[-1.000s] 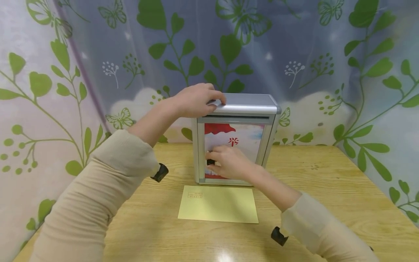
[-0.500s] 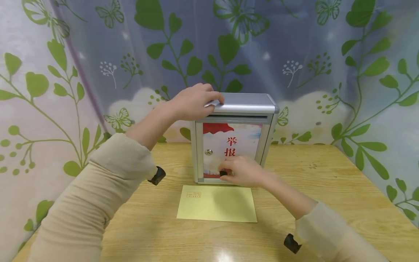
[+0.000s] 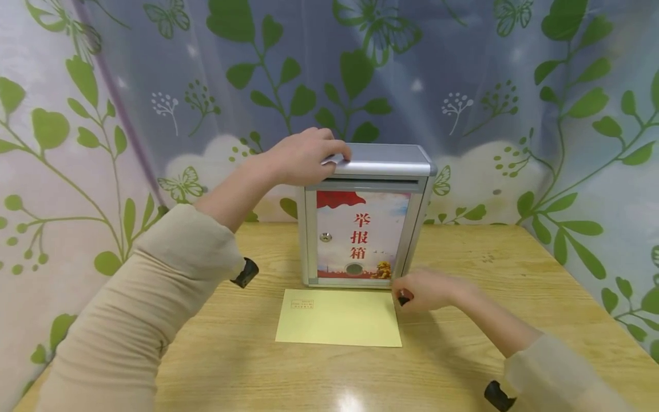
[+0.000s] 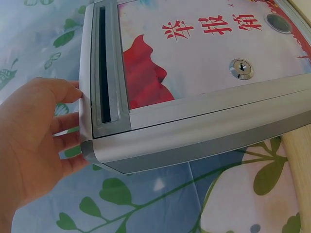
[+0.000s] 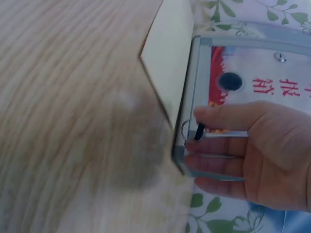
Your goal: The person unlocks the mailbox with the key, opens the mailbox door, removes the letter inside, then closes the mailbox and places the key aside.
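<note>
A silver metal letter box (image 3: 366, 161) with red characters on its front stands upright on the table. My left hand (image 3: 304, 157) rests on its top left corner, fingertips and thumb touching the top surface, also seen in the left wrist view. On the front door are a lock (image 3: 326, 237) and a round window (image 3: 354, 269). My right hand (image 3: 427, 290), beside the box's lower right corner, pinches a black-headed key (image 5: 199, 131) between thumb and forefinger. A thin metal ring (image 5: 185, 129) hangs at the key. The key's blade cannot be made out.
A yellow envelope (image 3: 337, 320) lies flat on the wooden table (image 3: 247, 366), just in front of the box. Behind the box hangs a curtain (image 3: 432, 51) printed with leaves and butterflies. A narrow slot (image 3: 376, 182) runs below the box's top edge.
My right hand has moved from the lock, down across the box's front, to beside its lower right corner with the key. My left hand stays on the box's top.
</note>
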Demonstrator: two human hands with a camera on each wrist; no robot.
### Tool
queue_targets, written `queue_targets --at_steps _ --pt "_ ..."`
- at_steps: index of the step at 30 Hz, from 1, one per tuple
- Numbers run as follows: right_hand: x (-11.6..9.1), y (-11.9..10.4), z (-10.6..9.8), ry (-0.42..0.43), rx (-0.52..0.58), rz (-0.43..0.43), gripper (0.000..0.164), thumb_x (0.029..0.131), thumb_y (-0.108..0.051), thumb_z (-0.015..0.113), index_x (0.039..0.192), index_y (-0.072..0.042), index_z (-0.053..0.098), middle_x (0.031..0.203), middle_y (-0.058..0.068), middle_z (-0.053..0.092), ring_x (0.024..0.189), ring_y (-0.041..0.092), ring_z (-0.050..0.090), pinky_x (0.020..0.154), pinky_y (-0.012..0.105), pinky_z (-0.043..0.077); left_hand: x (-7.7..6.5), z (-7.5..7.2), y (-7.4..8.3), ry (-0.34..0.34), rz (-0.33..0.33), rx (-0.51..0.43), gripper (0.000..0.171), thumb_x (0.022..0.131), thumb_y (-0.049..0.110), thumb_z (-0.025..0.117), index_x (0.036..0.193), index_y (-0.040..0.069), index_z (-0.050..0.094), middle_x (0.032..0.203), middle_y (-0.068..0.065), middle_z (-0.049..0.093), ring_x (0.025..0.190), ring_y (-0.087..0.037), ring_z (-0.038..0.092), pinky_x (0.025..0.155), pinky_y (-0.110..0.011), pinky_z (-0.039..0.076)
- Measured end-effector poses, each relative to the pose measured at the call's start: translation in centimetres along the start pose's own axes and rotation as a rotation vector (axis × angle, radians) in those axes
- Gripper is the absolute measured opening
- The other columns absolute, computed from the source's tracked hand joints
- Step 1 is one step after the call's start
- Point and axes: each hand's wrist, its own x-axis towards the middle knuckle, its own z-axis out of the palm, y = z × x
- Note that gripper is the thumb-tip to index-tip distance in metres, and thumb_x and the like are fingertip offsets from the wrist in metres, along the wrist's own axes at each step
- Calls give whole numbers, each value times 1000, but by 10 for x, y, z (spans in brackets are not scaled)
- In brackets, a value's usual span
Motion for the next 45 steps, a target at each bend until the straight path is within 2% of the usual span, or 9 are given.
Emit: queue_targets --at_steps 5,7,22,27,30,33,38,41,45 --pt "-7 10 11 -58 -51 101 14 76 -4 65 79 -15 56 68 -8 47 60 8 39 56 26 36 -2 -3 0 -27 -14 -3 36 95 14 38 126 21 54 117 -6 48 105 -23 41 85 -37 37" --pt "-7 12 16 -68 -78 107 15 75 -5 66 78 -16 55 69 -8 47 61 8 39 56 26 35 -3 -3 0 -35 -16 -4 37 94 14 38 127 20 54 117 -6 48 105 -23 41 85 -37 38" --pt "-7 15 24 -26 -118 65 20 69 -7 70 74 -17 53 66 -9 41 60 7 36 53 24 31 -7 4 -2 27 43 37 36 95 15 44 130 17 52 124 -10 48 111 -27 43 91 -39 37" --pt "-7 17 23 -20 -96 61 12 78 -16 70 79 -18 57 69 -10 45 61 6 39 55 25 34 -9 8 -3 73 51 67 36 96 23 47 131 15 51 125 -12 48 111 -28 43 91 -39 37" --pt "-7 18 23 -8 -83 56 10 83 -24 68 87 -16 62 72 -10 48 64 5 42 57 25 38 -13 11 -6 121 12 79 43 97 33 45 136 14 45 128 -12 45 113 -29 41 90 -40 37" --pt "-8 19 22 10 -63 65 19 87 -28 64 98 -13 66 78 -10 51 69 5 47 61 27 42 -18 13 -13 207 -59 55 51 98 39 41 141 12 38 133 -14 41 120 -31 38 95 -43 34" --pt "-9 23 18 62 -19 96 29 90 -27 60 109 -6 66 92 0 60 81 15 57 69 34 48 -31 18 -36 364 -185 0 53 99 39 34 141 7 37 137 -18 39 126 -36 34 100 -49 29" --pt "-10 28 14 98 -26 106 30 92 -26 56 111 -4 65 100 8 62 90 25 59 76 41 49 -42 24 -51 382 -254 -18 53 101 39 29 141 5 35 139 -20 37 128 -39 31 103 -50 25" --pt "-13 36 8 160 -44 169 35 95 -25 52 114 2 62 112 19 60 105 39 54 88 54 41 -60 33 -69 342 -357 -18 57 101 42 22 143 5 31 142 -20 34 131 -39 27 106 -51 19"
